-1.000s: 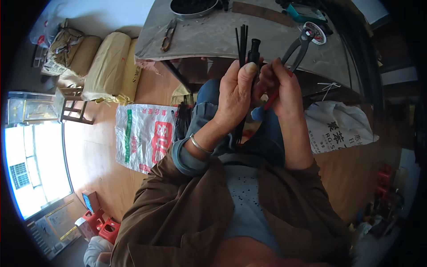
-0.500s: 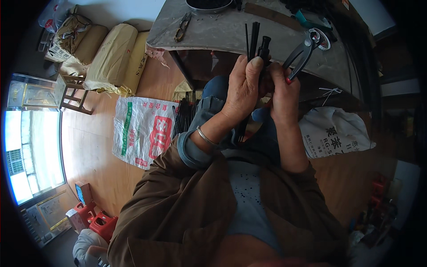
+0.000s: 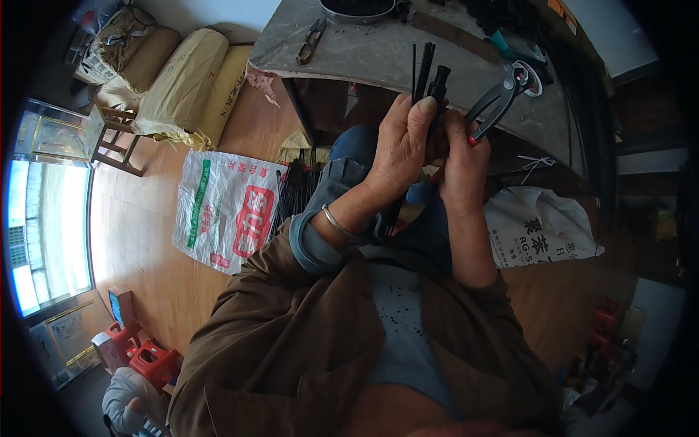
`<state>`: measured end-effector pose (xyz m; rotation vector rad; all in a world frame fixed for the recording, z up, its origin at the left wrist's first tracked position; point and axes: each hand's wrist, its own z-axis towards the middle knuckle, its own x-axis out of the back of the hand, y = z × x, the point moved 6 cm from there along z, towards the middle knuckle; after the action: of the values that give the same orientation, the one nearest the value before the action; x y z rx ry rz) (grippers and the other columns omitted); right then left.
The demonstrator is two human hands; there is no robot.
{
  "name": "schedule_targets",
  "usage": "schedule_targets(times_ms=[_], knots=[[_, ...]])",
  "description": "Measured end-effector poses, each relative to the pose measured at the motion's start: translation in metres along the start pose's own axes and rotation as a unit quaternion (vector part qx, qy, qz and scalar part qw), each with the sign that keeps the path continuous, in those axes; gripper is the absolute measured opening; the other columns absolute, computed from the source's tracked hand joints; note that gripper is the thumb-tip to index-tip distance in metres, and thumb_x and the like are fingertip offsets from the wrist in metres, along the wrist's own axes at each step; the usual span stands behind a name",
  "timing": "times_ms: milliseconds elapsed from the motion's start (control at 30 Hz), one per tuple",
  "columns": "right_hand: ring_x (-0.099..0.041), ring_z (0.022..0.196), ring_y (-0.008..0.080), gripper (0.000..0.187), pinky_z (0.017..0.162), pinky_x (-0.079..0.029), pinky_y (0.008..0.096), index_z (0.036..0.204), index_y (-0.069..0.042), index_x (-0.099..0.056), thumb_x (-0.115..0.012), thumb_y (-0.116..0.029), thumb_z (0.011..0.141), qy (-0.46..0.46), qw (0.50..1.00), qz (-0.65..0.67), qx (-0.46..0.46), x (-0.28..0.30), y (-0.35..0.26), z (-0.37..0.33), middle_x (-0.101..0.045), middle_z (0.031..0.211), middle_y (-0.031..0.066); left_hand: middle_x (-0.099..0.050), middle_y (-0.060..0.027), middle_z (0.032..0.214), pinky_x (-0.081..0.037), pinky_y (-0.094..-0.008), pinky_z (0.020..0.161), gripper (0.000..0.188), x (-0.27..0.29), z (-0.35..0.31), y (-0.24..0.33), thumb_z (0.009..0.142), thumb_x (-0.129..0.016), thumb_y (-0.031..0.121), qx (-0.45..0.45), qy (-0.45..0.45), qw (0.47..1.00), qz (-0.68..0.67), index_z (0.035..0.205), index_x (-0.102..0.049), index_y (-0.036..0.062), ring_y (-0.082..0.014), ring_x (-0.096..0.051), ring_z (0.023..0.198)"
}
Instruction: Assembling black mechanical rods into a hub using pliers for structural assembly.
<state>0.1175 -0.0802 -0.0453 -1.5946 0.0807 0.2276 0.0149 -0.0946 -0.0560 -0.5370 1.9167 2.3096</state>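
Observation:
My left hand [image 3: 400,146] is closed round a bundle of thin black rods [image 3: 425,69]. Beside the rods, a thicker black piece with a flanged end [image 3: 440,79] sticks up past my thumb. My right hand [image 3: 464,164] grips a pair of end-cutting pincers [image 3: 497,104] by its red-ended handles, its dark jaws pointing up and right over the table. Both hands are close together above my lap, and the right fingers partly hide behind the left. More black rods [image 3: 295,191] stand in a bunch left of my knee.
Ahead is a grey worktable [image 3: 378,54], with scissors-like snips [image 3: 312,41], a metal bowl of black pieces [image 3: 358,16], a flat bar [image 3: 455,36] and a teal container [image 3: 507,45]. White sacks [image 3: 226,207] lie on both sides. Rolled bundles [image 3: 182,87] and a wooden stool [image 3: 116,138] are left.
The whole view has tilted and shifted slightly. Both hands keep the same grips, the left on the black rods and the right on the pincers, with hardly any movement.

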Motion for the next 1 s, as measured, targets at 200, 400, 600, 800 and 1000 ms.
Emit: schedule_targets(times_ms=[200,400,600,800,1000], knots=[[-0.050,0.059,0.0054,0.026,0.052,-0.040,0.0207,0.088,-0.006,-0.059,-0.060,-0.031,0.094,-0.002,1.000,-0.012,0.018,0.0033,0.0016,-0.0001,-0.054,0.069,-0.0028,-0.051,0.0021,0.066,-0.036,-0.0196,0.048,0.046,-0.0001,-0.0005,0.0005,0.101,-0.038,0.043,0.008,-0.002,1.000,-0.016,0.110,-0.058,0.0018,-0.0039,-0.045,0.054],[-0.054,0.065,0.0067,0.028,0.057,-0.043,0.0211,0.100,-0.001,-0.062,-0.062,-0.029,0.093,-0.009,0.995,-0.072,0.065,0.0092,-0.0001,0.0033,-0.061,0.079,0.0004,-0.051,0.0018,0.065,-0.034,-0.0197,0.046,0.049,0.0001,-0.0009,0.0048,0.102,-0.036,0.044,0.014,-0.029,0.999,-0.020,0.107,-0.060,0.0016,-0.0038,-0.044,0.053],[-0.055,0.067,0.0070,0.029,0.058,-0.043,0.0211,0.103,0.000,-0.063,-0.062,-0.027,0.093,-0.013,0.993,-0.087,0.079,0.0073,-0.0056,-0.0013,-0.061,0.080,0.0007,-0.051,0.0011,0.064,-0.036,-0.0200,0.045,0.047,-0.0030,-0.0018,0.0077,0.101,-0.038,0.045,0.013,-0.050,0.998,-0.042,0.099,-0.058,0.0018,-0.0042,-0.046,0.052],[-0.051,0.062,0.0070,0.030,0.053,-0.041,0.0215,0.104,-0.001,-0.063,-0.058,-0.029,0.095,-0.045,0.997,-0.050,0.027,0.0081,-0.0027,0.0023,-0.056,0.073,-0.0014,-0.051,0.0004,0.062,-0.037,-0.0196,0.042,0.044,-0.0028,0.0006,0.0009,0.100,-0.042,0.044,0.027,-0.057,0.995,-0.073,0.095,-0.055,0.0019,-0.0047,-0.048,0.050],[-0.048,0.056,0.0074,0.030,0.049,-0.039,0.0228,0.102,-0.002,-0.063,-0.056,-0.031,0.096,-0.034,0.999,-0.031,0.016,0.0087,0.0007,0.0051,-0.050,0.068,-0.0027,-0.051,0.0005,0.062,-0.037,-0.0192,0.042,0.043,-0.0040,0.0004,0.0051,0.099,-0.043,0.043,0.027,-0.050,0.995,-0.076,0.095,-0.054,0.0023,-0.0042,-0.047,0.050]])
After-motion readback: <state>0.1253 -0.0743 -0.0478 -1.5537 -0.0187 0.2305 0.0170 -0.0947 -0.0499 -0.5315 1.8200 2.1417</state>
